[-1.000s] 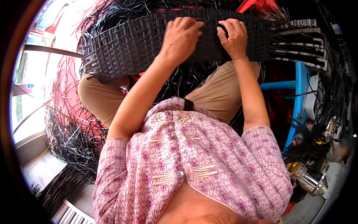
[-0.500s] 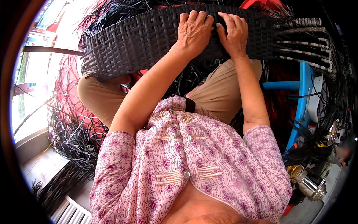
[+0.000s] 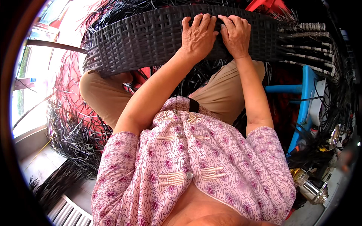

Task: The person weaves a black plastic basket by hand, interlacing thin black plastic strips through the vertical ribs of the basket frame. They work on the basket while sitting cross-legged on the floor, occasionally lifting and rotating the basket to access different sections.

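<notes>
A long, curved panel of dark woven strips (image 3: pixel 135 45) lies across my lap, resting near my bent knees. Both hands are on its middle. My left hand (image 3: pixel 198 37) has bent fingers bearing on the weave, its thumb pointing toward the other hand. Close beside it, my right hand (image 3: pixel 236 37) curls onto the same part of the panel, thumb and forefinger nearest the left hand. My fingertips cover the spot between them, so any single strip there is hidden. At the panel's right end, loose strands run into pale-banded frame bars (image 3: pixel 313 48).
Black strips (image 3: pixel 71 135) lie tangled over something red at the left. A blue stool-like frame (image 3: pixel 303 113) stands to the right, with a shiny silver and gold cylinder (image 3: pixel 311 184) below it. A white slatted piece (image 3: pixel 69 213) is at lower left; a red object (image 3: pixel 260 4) sits beyond the panel.
Both hands stay at the middle of the panel. The fingers have shifted slightly, the right forefinger now reaching closer to the left hand. The panel has barely moved.
</notes>
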The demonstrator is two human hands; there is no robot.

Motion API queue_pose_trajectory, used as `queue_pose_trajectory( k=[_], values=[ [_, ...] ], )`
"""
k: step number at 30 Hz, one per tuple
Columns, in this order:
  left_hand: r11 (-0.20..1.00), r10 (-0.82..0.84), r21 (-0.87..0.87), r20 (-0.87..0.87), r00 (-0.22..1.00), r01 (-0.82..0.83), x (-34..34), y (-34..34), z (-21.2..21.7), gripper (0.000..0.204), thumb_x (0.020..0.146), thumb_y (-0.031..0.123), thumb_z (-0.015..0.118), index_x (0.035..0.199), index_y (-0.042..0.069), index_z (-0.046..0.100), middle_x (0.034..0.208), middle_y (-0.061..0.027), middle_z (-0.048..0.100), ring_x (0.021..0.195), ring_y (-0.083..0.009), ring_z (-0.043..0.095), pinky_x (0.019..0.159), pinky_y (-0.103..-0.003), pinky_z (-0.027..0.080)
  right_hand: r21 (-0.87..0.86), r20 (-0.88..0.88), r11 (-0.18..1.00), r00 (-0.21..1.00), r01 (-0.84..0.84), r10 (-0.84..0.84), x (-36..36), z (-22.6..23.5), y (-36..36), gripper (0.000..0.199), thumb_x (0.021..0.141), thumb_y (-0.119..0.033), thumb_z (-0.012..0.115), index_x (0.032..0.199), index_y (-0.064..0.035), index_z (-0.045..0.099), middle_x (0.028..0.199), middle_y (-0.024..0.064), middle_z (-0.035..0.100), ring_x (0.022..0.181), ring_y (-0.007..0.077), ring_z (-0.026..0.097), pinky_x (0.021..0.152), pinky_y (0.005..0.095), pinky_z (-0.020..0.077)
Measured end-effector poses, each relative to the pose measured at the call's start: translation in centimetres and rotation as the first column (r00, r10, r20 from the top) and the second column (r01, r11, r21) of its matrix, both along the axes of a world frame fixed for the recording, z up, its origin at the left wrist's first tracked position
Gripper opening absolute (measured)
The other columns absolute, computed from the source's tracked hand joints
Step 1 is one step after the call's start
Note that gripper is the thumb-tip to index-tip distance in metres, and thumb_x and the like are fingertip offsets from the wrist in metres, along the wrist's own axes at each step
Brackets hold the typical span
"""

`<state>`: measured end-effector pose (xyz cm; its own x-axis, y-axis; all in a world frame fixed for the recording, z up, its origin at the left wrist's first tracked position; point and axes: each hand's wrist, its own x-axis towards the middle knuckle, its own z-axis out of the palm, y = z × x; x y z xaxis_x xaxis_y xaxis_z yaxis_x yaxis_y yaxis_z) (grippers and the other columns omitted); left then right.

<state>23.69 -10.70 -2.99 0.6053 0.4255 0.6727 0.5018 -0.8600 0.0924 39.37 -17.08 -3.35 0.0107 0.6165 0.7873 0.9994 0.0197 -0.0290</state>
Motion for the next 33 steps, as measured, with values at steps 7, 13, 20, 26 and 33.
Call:
queue_pose_trajectory(
  k=[7,13,20,26,33],
  values=[
    [1.000,-0.014,-0.002,-0.057,0.998,0.014,-1.6,-1.0,-0.6,0.053,0.080,0.026,0.073,0.128,0.008,0.057,0.119,-0.0034,0.056,0.116,-0.0207,0.051,0.100,-0.043,0.033,0.013,-0.002,0.998,0.998,-0.056,0.056,-0.4,-0.1,-0.7,0.032,0.076,-0.010,0.067,0.106,-0.0191,0.069,0.101,-0.0005,0.059,0.096,0.0224,0.056,0.081,0.0391,0.0427],
    [0.999,-0.041,-0.022,-0.068,0.997,0.039,-2.3,-1.8,-1.4,0.053,0.084,0.025,0.068,0.131,0.006,0.054,0.127,-0.0062,0.053,0.125,-0.0211,0.047,0.105,-0.044,0.031,-0.006,0.006,0.986,0.986,-0.168,0.168,-2.3,0.7,0.6,0.027,0.074,-0.008,0.066,0.100,-0.0144,0.069,0.097,-0.0006,0.060,0.093,0.0226,0.057,0.079,0.0379,0.0442],
    [1.000,-0.016,-0.006,-0.068,0.998,0.016,-2.0,-1.3,-1.5,0.049,0.085,0.027,0.066,0.128,0.007,0.055,0.129,-0.0060,0.054,0.128,-0.0207,0.046,0.107,-0.044,0.030,0.019,-0.004,0.991,0.991,-0.134,0.134,-2.3,0.5,2.2,0.022,0.077,-0.006,0.063,0.096,-0.0139,0.071,0.096,-0.0009,0.061,0.090,0.0225,0.057,0.078,0.0382,0.0445],
    [1.000,-0.022,-0.011,-0.068,0.997,0.021,-2.4,-1.6,-1.8,0.044,0.085,0.026,0.064,0.124,0.006,0.058,0.131,-0.0074,0.054,0.130,-0.0223,0.045,0.109,-0.046,0.029,0.025,-0.057,0.991,0.989,-0.133,0.135,-3.3,1.3,2.7,0.023,0.078,-0.002,0.062,0.095,-0.0124,0.073,0.095,0.0010,0.064,0.091,0.0223,0.060,0.081,0.0367,0.0460],
    [0.989,-0.135,-0.066,-0.075,0.988,0.130,-3.8,-2.0,-2.0,0.041,0.088,0.025,0.062,0.123,0.004,0.060,0.133,-0.0107,0.051,0.134,-0.0272,0.041,0.113,-0.048,0.025,-0.270,-0.158,0.925,0.960,-0.268,0.232,-5.0,3.7,3.8,0.016,0.084,-0.006,0.058,0.089,-0.0076,0.073,0.091,0.0055,0.067,0.090,0.0255,0.064,0.086,0.0382,0.0510]
  ],
)
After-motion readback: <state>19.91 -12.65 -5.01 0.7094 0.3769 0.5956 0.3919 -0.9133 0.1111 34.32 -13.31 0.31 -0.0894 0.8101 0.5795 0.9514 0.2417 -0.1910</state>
